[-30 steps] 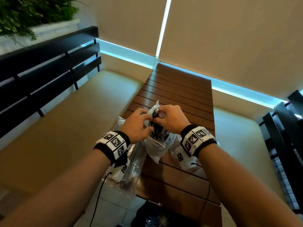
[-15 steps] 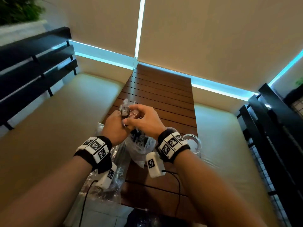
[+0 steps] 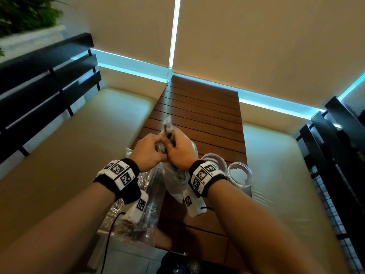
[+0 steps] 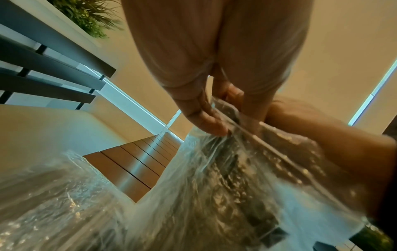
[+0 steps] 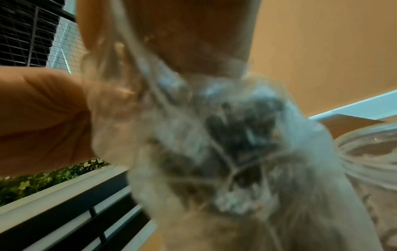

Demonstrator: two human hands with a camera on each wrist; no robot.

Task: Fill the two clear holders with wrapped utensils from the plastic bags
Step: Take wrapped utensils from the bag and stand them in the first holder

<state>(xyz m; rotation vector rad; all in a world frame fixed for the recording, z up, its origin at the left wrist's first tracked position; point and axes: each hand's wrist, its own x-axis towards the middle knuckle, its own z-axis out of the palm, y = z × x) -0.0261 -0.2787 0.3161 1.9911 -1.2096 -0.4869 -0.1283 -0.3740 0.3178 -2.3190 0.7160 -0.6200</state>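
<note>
Both hands hold one clear plastic bag of dark wrapped utensils above the wooden table. My left hand and right hand pinch its gathered top, whose twisted end sticks up between them. The left wrist view shows fingers gripping the crinkled bag; the right wrist view shows the bag blurred and close. A second bag of utensils lies on the table under my left wrist. Two clear holders stand to the right of my right wrist.
Cream bench cushions flank the slatted table on both sides. Dark slatted backrests rise at left and right. A dark bag sits at the table's near end. Cables run from the wrist cameras.
The hands kept working at the bag's top and the head view shifted, bringing both clear holders into sight at right. The twisted end now stands up higher between the hands.
</note>
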